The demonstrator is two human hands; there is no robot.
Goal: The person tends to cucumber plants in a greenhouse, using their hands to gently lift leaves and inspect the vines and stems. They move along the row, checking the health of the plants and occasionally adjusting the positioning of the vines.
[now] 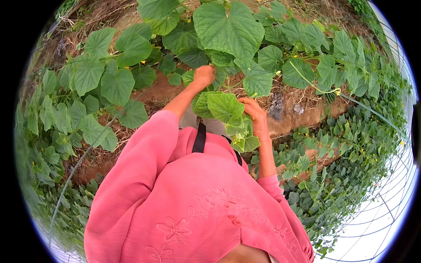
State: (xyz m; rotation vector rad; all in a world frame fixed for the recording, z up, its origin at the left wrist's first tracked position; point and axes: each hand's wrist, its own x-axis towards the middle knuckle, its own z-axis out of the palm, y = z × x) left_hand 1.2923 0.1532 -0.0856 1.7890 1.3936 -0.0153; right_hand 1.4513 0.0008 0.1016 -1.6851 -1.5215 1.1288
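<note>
Bare and half curled, my left hand (204, 77) reaches in among the leaves of a cucumber vine (230, 31); its fingertips and anything between them are hidden. Lower and to the right, my right hand (255, 113) holds a leafy vine shoot (241, 130) at its side, the fingers bent behind a leaf (225, 107). This shoot hangs in front of my waist, with small pale-green young growth at its lower end. Broad leaves surround both hands, and a thin hairy stem (230, 86) shows between them.
A cord (368, 107) runs off to the right, and another line (74, 167) crosses at left. A curling tendril (306, 77) stands above the right cord. Dense cucumber plants (329, 184) with small yellow flowers flank me. Dry straw lies on brown soil (292, 121).
</note>
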